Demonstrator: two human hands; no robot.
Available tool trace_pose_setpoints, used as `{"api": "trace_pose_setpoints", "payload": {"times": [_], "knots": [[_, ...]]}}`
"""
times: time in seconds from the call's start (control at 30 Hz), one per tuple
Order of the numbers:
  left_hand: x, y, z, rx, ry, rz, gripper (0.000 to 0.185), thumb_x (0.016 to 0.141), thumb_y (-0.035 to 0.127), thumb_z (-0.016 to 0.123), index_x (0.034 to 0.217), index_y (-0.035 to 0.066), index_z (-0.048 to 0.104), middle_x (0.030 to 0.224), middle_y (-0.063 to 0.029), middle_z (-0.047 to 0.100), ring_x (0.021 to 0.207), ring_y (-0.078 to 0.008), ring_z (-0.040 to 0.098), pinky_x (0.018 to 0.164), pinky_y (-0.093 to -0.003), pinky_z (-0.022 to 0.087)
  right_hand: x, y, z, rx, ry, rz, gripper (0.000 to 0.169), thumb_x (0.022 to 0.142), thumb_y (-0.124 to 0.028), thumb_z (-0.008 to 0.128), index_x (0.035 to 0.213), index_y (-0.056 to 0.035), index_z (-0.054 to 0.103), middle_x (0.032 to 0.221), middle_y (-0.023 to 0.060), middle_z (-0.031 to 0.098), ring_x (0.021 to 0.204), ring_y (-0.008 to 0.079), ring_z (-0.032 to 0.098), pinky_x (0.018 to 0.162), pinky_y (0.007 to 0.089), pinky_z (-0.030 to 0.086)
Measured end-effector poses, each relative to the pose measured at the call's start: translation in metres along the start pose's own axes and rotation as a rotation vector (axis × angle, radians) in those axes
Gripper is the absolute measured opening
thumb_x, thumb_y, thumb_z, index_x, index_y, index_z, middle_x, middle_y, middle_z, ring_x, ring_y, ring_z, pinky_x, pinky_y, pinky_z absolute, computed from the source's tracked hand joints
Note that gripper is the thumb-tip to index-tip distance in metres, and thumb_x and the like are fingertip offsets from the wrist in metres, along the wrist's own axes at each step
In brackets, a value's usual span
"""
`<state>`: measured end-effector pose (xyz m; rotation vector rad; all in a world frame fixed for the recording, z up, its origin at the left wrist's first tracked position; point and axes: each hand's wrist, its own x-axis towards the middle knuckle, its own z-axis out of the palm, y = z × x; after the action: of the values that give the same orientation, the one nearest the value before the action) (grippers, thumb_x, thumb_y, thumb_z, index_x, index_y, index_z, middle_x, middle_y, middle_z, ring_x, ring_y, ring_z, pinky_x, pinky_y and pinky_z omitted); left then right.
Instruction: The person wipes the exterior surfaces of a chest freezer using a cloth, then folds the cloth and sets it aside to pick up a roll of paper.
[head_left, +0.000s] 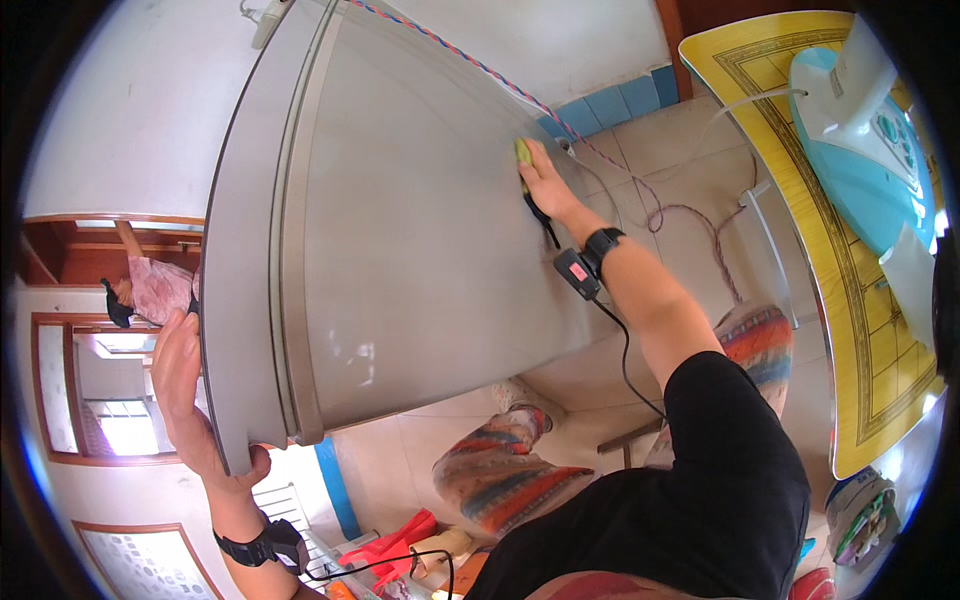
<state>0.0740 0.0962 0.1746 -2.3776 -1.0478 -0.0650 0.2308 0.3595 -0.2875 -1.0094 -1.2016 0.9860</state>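
Before me stands a grey refrigerator, its broad side panel facing me and its door to the left. My left hand grips the door's edge, fingers over the outer face and thumb around the near corner. My right hand presses a yellow-green sponge or cloth flat against the side panel, near the edge farther from the door. A dark strap hangs below that hand. Each wrist wears a black band with a small device and a cable.
At right is a yellow-topped table bearing a teal fan base. A red-and-blue twisted cord crosses the refrigerator's far edge to the tiled floor. Another person is at far left. A red bag lies below.
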Motion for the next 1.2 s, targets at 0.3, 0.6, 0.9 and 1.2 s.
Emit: {"api": "trace_pose_setpoints", "payload": {"times": [0.3,0.6,0.9,1.2], "knots": [[-0.008,-0.001,0.008,-0.134,0.059,0.012,0.068,0.059,0.009,0.060,0.126,0.004,0.051,0.128,-0.0167,0.055,0.122,-0.0391,0.049,0.104,-0.0502,0.036,-0.163,0.103,-0.023,-0.023,0.157,0.641,0.040,0.093,-0.026,0.043,0.120,-0.0006,0.057,0.118,0.0190,0.061,0.111,0.0300,0.056,0.094,0.0364,0.041],[-0.003,0.000,-0.013,-0.157,0.106,0.059,0.069,0.059,0.022,0.079,0.121,0.002,0.056,0.121,-0.0140,0.058,0.117,-0.0372,0.052,0.097,-0.0408,0.041,-0.184,-0.027,-0.071,1.169,0.279,0.705,0.036,0.093,-0.020,0.048,0.125,-0.0041,0.053,0.112,0.0092,0.062,0.098,0.0217,0.061,0.082,0.0346,0.051],[-0.007,-0.012,0.011,-0.173,0.262,0.157,0.070,0.070,0.044,0.076,0.121,0.000,0.056,0.116,-0.0155,0.058,0.113,-0.0310,0.052,0.098,-0.0386,0.040,-0.134,-0.322,-0.024,0.206,-0.138,-0.595,0.052,0.096,-0.018,0.040,0.145,-0.0015,0.031,0.140,0.0116,0.044,0.127,0.0199,0.042,0.106,0.0310,0.031],[-0.005,-0.016,0.028,-0.284,0.460,0.280,0.062,0.068,0.036,0.079,0.111,-0.004,0.059,0.096,-0.0139,0.060,0.093,-0.0268,0.057,0.084,-0.0334,0.043,-0.121,-0.246,0.012,0.309,-0.156,-0.219,0.057,0.098,-0.029,0.038,0.146,-0.0013,0.026,0.147,0.0127,0.035,0.133,0.0216,0.035,0.110,0.0299,0.024]]}}
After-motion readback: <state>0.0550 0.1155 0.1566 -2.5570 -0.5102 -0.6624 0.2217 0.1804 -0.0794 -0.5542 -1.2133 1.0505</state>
